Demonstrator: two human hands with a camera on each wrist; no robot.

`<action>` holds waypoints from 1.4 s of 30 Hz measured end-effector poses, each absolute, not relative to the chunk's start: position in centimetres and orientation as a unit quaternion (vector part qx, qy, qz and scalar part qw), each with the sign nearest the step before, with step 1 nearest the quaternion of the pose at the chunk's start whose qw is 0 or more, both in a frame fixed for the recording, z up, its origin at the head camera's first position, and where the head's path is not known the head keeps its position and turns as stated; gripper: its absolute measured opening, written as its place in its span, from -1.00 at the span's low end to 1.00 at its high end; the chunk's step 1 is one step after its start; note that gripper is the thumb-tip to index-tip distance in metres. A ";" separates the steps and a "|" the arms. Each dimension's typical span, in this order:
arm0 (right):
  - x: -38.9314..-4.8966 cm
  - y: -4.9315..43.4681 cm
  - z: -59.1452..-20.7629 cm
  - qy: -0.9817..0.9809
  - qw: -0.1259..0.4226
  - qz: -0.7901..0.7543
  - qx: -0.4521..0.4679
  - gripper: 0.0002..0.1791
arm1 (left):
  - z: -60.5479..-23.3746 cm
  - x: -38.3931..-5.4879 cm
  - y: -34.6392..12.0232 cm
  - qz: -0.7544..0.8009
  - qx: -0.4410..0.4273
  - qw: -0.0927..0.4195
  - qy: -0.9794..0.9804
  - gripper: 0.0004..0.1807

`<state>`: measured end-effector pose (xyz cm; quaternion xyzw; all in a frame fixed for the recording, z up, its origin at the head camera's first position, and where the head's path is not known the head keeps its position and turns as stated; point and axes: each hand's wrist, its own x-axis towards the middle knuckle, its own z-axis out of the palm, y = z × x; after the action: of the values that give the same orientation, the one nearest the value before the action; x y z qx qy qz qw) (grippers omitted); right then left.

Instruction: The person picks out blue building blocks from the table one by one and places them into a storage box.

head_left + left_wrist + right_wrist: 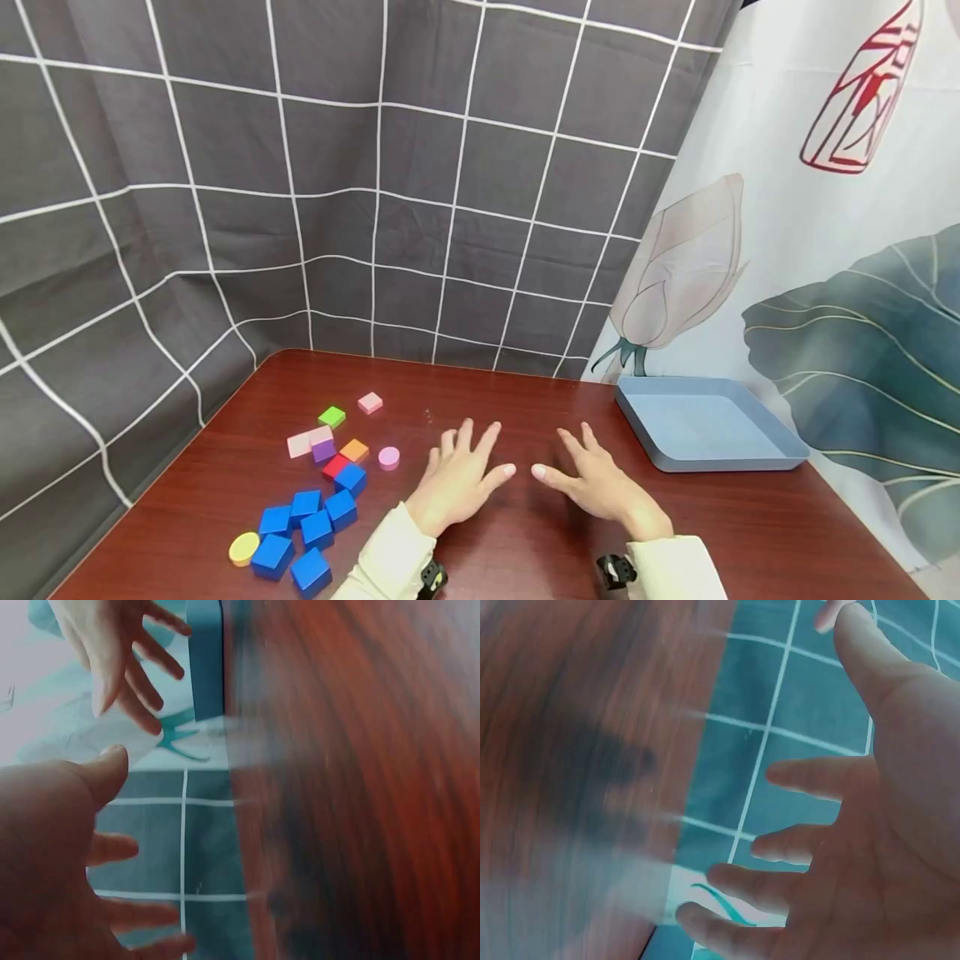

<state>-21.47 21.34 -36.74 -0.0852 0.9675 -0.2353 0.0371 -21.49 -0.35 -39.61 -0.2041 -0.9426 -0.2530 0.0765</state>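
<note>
Both hands hover over the middle of the brown table [525,542], fingers spread and nothing in them. My left hand [457,483] is the nearer one to a scatter of blocks on the left. Among these are several blue cubes [317,529], a red block [336,467], an orange block [354,451], a purple block [324,451] and a pink disc [388,457]. My right hand [600,483] faces the left, thumbs pointing toward each other; a blue-grey tray [660,450] stands to its right. In the right wrist view the right hand's fingers [810,780] are extended.
A yellow disc [243,549] lies at the left of the blue cubes. Farther back are a green block [332,417] and pale pink blocks [370,403]. A grey gridded curtain [420,167] rises behind the table, and a white patterned curtain [750,125] hangs on the right.
</note>
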 end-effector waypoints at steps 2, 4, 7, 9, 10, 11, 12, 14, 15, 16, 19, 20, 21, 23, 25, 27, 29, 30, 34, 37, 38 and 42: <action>-21.6 22.2 -36.6 0.965 0.038 -0.245 -0.084 -0.03 | -39.6 -21.3 0.3 -0.235 -0.233 0.093 -0.939 -0.36; -21.7 23.1 -36.5 0.966 0.027 -0.244 -0.083 -0.07 | -39.5 -21.0 1.0 -0.216 -0.254 0.105 -0.937 -0.40; -21.9 24.5 -36.5 0.968 0.008 -0.237 -0.081 -0.15 | -39.4 -20.5 2.3 -0.200 -0.277 0.110 -0.933 -0.42; -22.1 25.3 -36.6 0.970 -0.004 -0.231 -0.080 -0.19 | -39.3 -20.4 3.3 -0.200 -0.285 0.100 -0.932 -0.43; -22.1 25.7 -36.6 0.970 -0.007 -0.228 -0.078 -0.20 | -39.3 -20.4 3.8 -0.205 -0.287 0.092 -0.931 -0.43; -22.2 26.1 -36.7 0.971 -0.010 -0.227 -0.076 -0.21 | -39.3 -20.4 4.3 -0.210 -0.286 0.083 -0.931 -0.44; -22.2 26.4 -36.8 0.972 -0.012 -0.224 -0.074 -0.21 | -39.3 -20.5 4.9 -0.216 -0.284 0.071 -0.931 -0.44; -22.3 27.2 -36.8 0.973 -0.013 -0.222 -0.066 -0.20 | -39.3 -20.7 6.2 -0.233 -0.281 0.048 -0.930 -0.46; -22.4 27.6 -36.8 0.974 -0.012 -0.220 -0.060 -0.19 | -39.4 -20.8 6.9 -0.241 -0.279 0.037 -0.929 -0.47; -22.4 27.9 -36.9 0.974 -0.009 -0.219 -0.053 -0.18 | -39.4 -21.0 7.5 -0.248 -0.278 0.027 -0.928 -0.47; -22.3 28.8 -37.1 0.976 -0.002 -0.217 -0.031 -0.17 | -39.6 -21.3 9.5 -0.265 -0.276 0.008 -0.924 -0.48; -22.3 29.1 -37.1 0.976 -0.001 -0.215 -0.025 -0.16 | -39.7 -21.4 10.1 -0.269 -0.275 0.004 -0.923 -0.48; -22.4 29.3 -37.2 0.976 -0.001 -0.215 -0.020 -0.16 | -39.8 -21.5 10.7 -0.274 -0.274 0.000 -0.922 -0.49; -22.4 29.6 -37.5 0.976 0.000 -0.218 -0.015 -0.16 | -39.9 -21.6 11.7 -0.284 -0.271 -0.004 -0.920 -0.49; -22.5 29.9 -37.7 0.975 -0.002 -0.222 -0.015 -0.18 | -40.0 -21.7 12.6 -0.290 -0.271 -0.006 -0.918 -0.50; -22.6 30.1 -37.9 0.974 -0.001 -0.227 -0.015 -0.22 | -40.1 -21.8 13.4 -0.297 -0.272 -0.007 -0.915 -0.51; -22.7 30.0 -38.2 0.972 -0.001 -0.236 -0.019 -0.27 | -40.3 -21.9 13.6 -0.298 -0.271 -0.006 -0.915 -0.53; -22.7 30.0 -38.3 0.970 -0.002 -0.240 -0.019 -0.30 | -40.3 -21.9 13.6 -0.299 -0.271 -0.007 -0.915 -0.53; -22.8 29.9 -38.3 0.968 -0.016 -0.250 -0.021 -0.42 | -40.3 -22.0 13.7 -0.307 -0.258 -0.005 -0.916 -0.56; -22.7 29.7 -37.9 0.968 -0.018 -0.249 -0.018 -0.46 | -40.0 -22.1 13.5 -0.318 -0.238 0.004 -0.918 -0.62; -22.7 29.5 -37.7 0.968 -0.016 -0.248 -0.017 -0.49 | -39.9 -22.2 13.4 -0.322 -0.231 0.008 -0.918 -0.64; -22.3 28.1 -36.8 0.970 0.003 -0.243 -0.030 -0.49 | -39.8 -22.5 12.8 -0.332 -0.215 0.020 -0.918 -0.79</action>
<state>-22.34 28.12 -36.83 -0.0301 0.9696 -0.2429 0.0027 -22.45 12.83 -39.81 -0.2147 -0.9184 -0.3318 0.0197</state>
